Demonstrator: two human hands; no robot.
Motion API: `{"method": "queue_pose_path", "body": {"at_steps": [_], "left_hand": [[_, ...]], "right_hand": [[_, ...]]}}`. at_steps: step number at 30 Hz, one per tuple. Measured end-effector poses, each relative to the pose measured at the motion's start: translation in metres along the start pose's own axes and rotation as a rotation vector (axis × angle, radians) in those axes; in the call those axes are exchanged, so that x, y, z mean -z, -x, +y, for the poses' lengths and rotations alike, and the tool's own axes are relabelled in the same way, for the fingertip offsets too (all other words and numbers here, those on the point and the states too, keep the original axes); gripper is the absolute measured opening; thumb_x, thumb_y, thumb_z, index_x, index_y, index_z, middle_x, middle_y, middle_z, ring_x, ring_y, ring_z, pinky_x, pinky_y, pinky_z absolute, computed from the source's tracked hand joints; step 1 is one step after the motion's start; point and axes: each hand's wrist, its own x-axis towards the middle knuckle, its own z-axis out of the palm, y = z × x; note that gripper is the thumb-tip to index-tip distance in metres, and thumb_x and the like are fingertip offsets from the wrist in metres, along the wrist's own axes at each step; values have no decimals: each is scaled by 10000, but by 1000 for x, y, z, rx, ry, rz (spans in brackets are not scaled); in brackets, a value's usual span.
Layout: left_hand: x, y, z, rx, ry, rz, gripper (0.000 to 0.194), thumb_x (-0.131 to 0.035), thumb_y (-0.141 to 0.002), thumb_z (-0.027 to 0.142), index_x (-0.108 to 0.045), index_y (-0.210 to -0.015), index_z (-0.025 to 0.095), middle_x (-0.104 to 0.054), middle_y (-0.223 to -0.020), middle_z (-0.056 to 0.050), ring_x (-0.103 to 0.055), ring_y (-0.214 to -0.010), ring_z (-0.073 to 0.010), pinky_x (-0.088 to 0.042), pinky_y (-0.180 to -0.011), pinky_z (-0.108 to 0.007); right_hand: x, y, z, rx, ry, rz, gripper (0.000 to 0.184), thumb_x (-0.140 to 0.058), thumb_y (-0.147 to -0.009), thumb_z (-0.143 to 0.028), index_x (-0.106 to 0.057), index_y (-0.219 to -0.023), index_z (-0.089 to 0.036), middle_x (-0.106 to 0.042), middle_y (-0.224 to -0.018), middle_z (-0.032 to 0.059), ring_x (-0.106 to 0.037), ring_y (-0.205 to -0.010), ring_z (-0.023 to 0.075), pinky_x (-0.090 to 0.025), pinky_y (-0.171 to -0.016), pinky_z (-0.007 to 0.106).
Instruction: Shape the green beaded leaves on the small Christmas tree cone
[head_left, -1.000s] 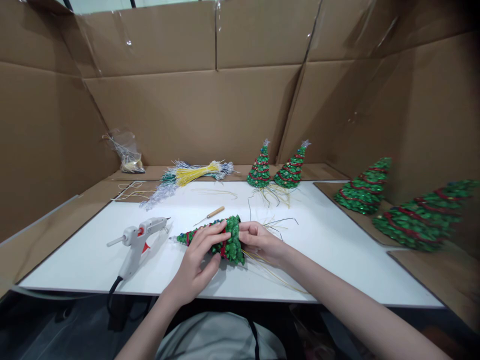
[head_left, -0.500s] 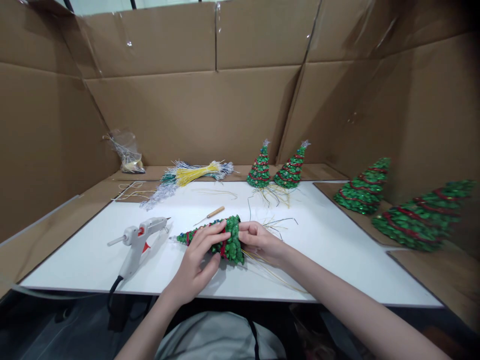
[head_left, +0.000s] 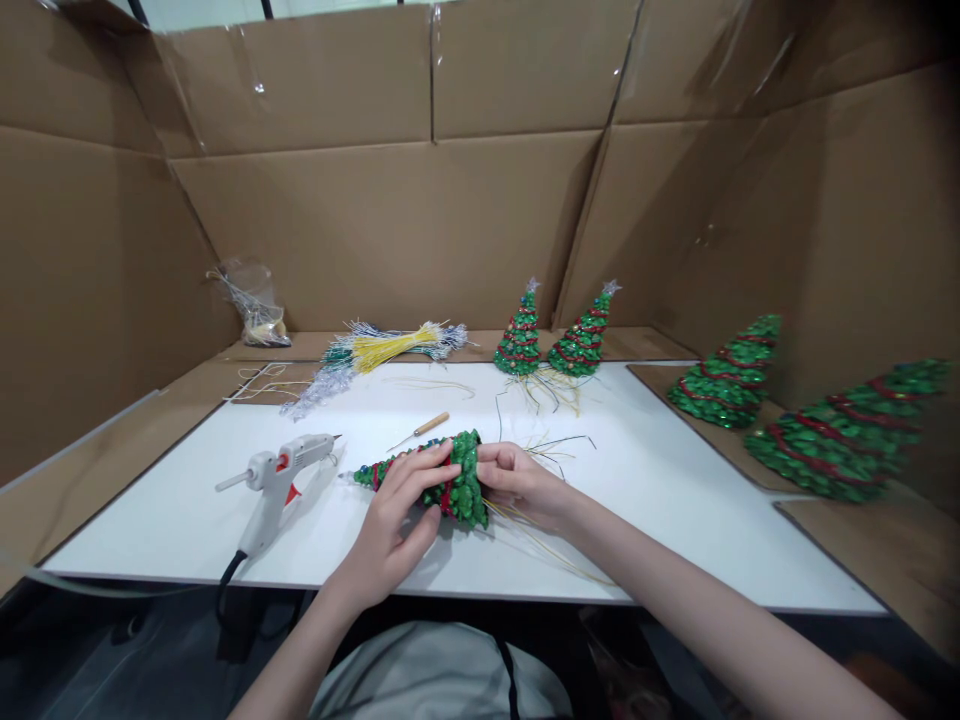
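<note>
A small green cone tree (head_left: 459, 482) with red bands lies on its side on the white board (head_left: 660, 520), tip pointing left. My left hand (head_left: 394, 525) wraps over its middle from the front. My right hand (head_left: 517, 482) is closed at the tree's wide base, where thin yellow and dark wires (head_left: 540, 540) stick out. A white glue gun (head_left: 277, 480) lies just left of my left hand. A wooden-handled awl (head_left: 424, 428) rests behind the tree.
Two finished small trees (head_left: 551, 340) stand at the board's back. Two larger trees (head_left: 787, 410) lean at the right on cardboard. A bundle of yellow and silver wire stems (head_left: 375, 350) and a plastic bag (head_left: 251, 305) lie at the back left. Cardboard walls enclose the bench.
</note>
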Motion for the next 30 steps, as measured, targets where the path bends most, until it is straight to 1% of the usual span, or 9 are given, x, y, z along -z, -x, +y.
{"method": "queue_pose_path", "body": {"at_steps": [3,9,14,20,25,30], "left_hand": [[0,0,0,7,3,-5,395,-451,-918,142,-500,-1286,274,-428,-1437,-70,-376,-1332,-236,-269,-1107,-430],[0,1,1,12,0,-3,392,-454,-918,145,-503,-1283,280,-432,-1435,-62,-381,-1330,-233,-262,-1115,-424],[0,1,0,-3,-8,-2,403,-452,-914,127,-498,-1286,273,-429,-1435,-66,-379,-1330,-227,-272,-1108,-416],[0,1,1,-26,-14,-2,428,-446,-907,110,-484,-1301,273,-431,-1436,-65,-374,-1336,-236,-281,-1106,-426],[2,2,2,-34,-31,-26,444,-433,-912,111,-464,-1323,278,-409,-1456,-66,-359,-1351,-237,-267,-1120,-440],[2,1,0,-22,-39,-43,446,-418,-918,112,-462,-1329,281,-400,-1464,-65,-347,-1361,-235,-237,-1140,-455]], "right_hand": [[0,0,0,-8,-17,16,408,-753,-699,-461,-516,-679,-130,-335,-500,-85,-193,-414,18,-98,-407,220],[-1,0,-1,-11,-11,14,398,-747,-704,-465,-564,-734,-114,-341,-506,-83,-200,-418,18,-102,-410,215],[-1,0,-1,-7,-12,8,399,-753,-698,-461,-542,-694,-122,-331,-502,-85,-198,-418,18,-106,-403,212],[1,0,0,-9,-16,4,405,-755,-693,-469,-557,-716,-117,-346,-507,-83,-200,-412,15,-106,-400,211],[0,0,0,-10,-10,4,398,-754,-697,-465,-569,-735,-115,-346,-506,-83,-194,-413,19,-102,-404,216],[-3,0,-2,-5,-20,20,427,-761,-680,-479,-517,-664,-128,-346,-498,-84,-190,-409,16,-97,-404,217]]}}
